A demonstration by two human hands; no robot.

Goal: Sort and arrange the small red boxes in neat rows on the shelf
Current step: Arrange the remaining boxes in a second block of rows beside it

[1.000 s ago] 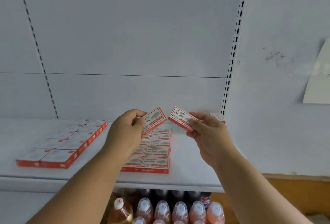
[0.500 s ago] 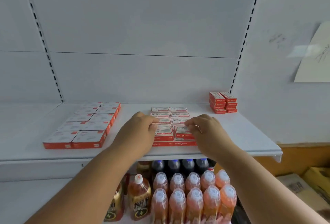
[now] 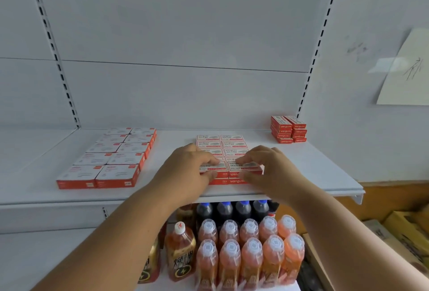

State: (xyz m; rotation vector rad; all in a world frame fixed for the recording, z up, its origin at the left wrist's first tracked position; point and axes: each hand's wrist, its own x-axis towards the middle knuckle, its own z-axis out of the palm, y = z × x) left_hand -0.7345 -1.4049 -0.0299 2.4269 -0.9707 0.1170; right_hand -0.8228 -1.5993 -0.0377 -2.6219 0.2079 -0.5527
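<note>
On the white shelf (image 3: 325, 174), small red boxes with white tops lie in two neat columns in the middle (image 3: 232, 144). At the front of these columns two boxes sit on top as a second layer. My left hand (image 3: 185, 170) pinches the left front box (image 3: 213, 167) between thumb and fingers. My right hand (image 3: 271, 170) pinches the right front box (image 3: 243, 166) the same way. A small stack of red boxes (image 3: 289, 129) stands at the back right. A second block of red boxes (image 3: 111, 163) lies in two columns at the left.
Below the shelf stand several orange drink bottles (image 3: 250, 251), dark cola bottles (image 3: 232, 211) and brown tea bottles (image 3: 181, 253). Cardboard boxes (image 3: 399, 232) lie at the lower right. A paper sheet (image 3: 406, 72) hangs on the right wall.
A second ago each hand held a box up in the air. Both hands came down and set the boxes on the front of the middle columns, where they still grip them.
</note>
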